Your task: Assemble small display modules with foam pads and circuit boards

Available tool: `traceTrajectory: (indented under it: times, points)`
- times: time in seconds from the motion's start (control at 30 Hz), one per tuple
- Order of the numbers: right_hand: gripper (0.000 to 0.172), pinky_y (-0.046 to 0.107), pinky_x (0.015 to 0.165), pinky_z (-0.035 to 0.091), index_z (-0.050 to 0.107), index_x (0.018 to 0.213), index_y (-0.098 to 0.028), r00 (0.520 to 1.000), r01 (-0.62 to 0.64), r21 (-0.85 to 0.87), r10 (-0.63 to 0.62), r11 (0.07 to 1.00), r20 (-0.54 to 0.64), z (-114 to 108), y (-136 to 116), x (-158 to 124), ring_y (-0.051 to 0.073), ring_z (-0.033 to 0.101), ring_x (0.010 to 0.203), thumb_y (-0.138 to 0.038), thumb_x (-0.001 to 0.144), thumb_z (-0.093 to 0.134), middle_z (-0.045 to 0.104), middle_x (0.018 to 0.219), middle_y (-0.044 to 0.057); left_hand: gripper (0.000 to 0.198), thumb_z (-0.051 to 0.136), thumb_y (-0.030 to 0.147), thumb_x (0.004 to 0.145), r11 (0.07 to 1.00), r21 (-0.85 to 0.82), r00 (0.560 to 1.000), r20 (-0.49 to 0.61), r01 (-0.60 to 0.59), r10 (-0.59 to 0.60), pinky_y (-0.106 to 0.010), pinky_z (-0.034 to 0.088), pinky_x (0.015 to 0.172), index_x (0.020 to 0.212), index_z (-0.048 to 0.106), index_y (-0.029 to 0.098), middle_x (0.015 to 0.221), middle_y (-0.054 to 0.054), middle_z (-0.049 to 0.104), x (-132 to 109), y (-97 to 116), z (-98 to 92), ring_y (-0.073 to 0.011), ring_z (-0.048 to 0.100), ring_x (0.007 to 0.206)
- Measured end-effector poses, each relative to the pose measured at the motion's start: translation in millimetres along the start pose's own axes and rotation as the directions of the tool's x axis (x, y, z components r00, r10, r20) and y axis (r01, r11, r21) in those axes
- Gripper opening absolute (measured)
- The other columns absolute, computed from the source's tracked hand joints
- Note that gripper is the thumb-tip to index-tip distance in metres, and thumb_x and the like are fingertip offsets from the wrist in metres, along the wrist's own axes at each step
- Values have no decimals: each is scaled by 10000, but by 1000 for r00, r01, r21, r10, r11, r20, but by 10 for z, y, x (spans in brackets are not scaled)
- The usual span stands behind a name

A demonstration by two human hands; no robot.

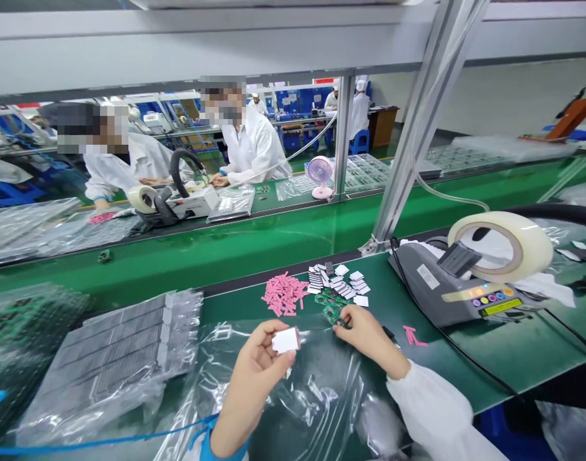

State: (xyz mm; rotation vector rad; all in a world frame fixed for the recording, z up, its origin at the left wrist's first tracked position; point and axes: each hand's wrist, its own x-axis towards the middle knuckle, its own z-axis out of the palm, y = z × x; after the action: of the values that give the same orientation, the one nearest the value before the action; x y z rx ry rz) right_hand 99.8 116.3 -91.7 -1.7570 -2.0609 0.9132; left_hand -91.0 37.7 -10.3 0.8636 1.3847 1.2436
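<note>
My left hand [255, 366] is closed, pinching a small white rectangular piece [285, 340] with a pinkish strip along its right edge. To the right, my right hand [370, 334] has its thumb and fingers closed on a small green circuit board [332, 314] at the near side of the parts. Just beyond that board lie small white and dark-striped pieces [338, 282] with more green boards among them. A heap of pink strips [284, 293] is to their left. Clear plastic sheeting [316, 378] lies crumpled beneath both hands.
A grey tape dispenser [431, 294] with a large tape roll [506, 246] stands at right, its black cable crossing the bench. Several loose pink strips [412, 337] lie before it. Bagged grey trays [114, 349] are at left. A metal post [412, 128] rises behind. Co-workers sit across the green conveyor [273, 237].
</note>
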Motion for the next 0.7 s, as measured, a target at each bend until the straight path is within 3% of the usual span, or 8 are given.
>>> traceTrajectory:
  times: [0.2,0.37,0.5,0.57,0.63,0.7]
  points:
    - [229,248,591,479,575,936,-156,988,140,326,-112,935,-104,-379,163,-169,114,572,648,-346,809,569,604,759,-5,261,721,193,644,1000,-21,979,203,-2,6,-204,402,475,878,608,216,664,31,585,-102,-10,205,-89,489,526]
    - [219,252,505,438,651,830,-166,981,134,400,-63,907,-186,-551,253,-225,122,531,524,-344,702,644,599,626,-17,224,702,146,667,999,47,959,282,-25,11,-217,441,611,869,630,210,729,7,608,-77,9,299,-120,551,666]
    - [266,245,395,379,670,909,-182,949,112,414,27,903,-315,-776,119,-490,119,457,403,-389,751,613,492,470,-54,253,678,127,683,995,91,945,327,-30,-1,-223,441,613,909,637,232,733,10,599,-97,32,333,-123,534,656]
    - [253,233,395,411,662,963,-214,931,184,426,-18,886,-365,-840,-62,-697,123,508,431,-387,789,601,553,525,-36,273,669,120,691,994,95,937,348,-55,18,-222,438,607,935,636,238,737,9,594,-124,40,365,-122,527,647]
    - [169,220,440,464,667,945,-246,865,397,368,-209,841,-456,-832,-272,-882,120,569,502,-325,801,628,636,668,-5,263,665,122,699,993,82,925,377,-88,51,-225,445,624,935,633,234,772,-1,598,-156,45,404,-129,538,673]
    - [140,217,501,508,665,940,-240,723,606,224,-411,763,-554,-778,-445,-993,131,612,592,-296,817,630,641,743,22,235,661,130,713,991,51,906,413,-124,92,-229,456,655,922,625,231,807,-6,597,-188,47,434,-136,553,711]
